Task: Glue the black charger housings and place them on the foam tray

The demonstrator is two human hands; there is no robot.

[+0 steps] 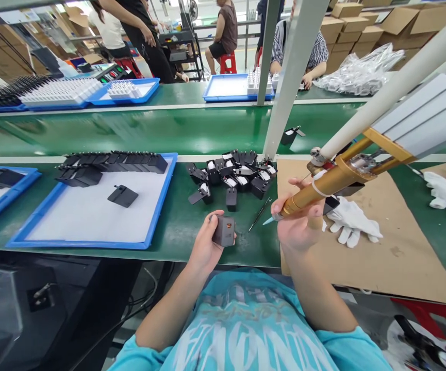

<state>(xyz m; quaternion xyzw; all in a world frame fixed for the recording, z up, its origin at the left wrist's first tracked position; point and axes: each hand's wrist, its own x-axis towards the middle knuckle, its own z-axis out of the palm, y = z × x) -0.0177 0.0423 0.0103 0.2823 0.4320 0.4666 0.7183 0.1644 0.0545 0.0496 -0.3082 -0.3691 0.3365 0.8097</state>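
Note:
My left hand (206, 242) is closed around a small black charger (224, 231), one face with an orange-lined port turned up. My right hand (298, 221) grips a gold glue dispenser (311, 191) hanging from above. Its pale blue nozzle (269, 220) points down and left, apart from the charger. Just beyond my left hand lies a heap of black chargers (242, 175), several with white insides showing. A thin dark tool (260, 214), perhaps tweezers, rests on the bench between my hands.
To the left, a blue tray (153, 206) holds rows of black chargers and one lone charger (122, 196). White gloves (352, 221) lie on cardboard (412, 252) at right. A white post (290, 77) rises behind the heap. Across the green conveyor (161, 129), other people work.

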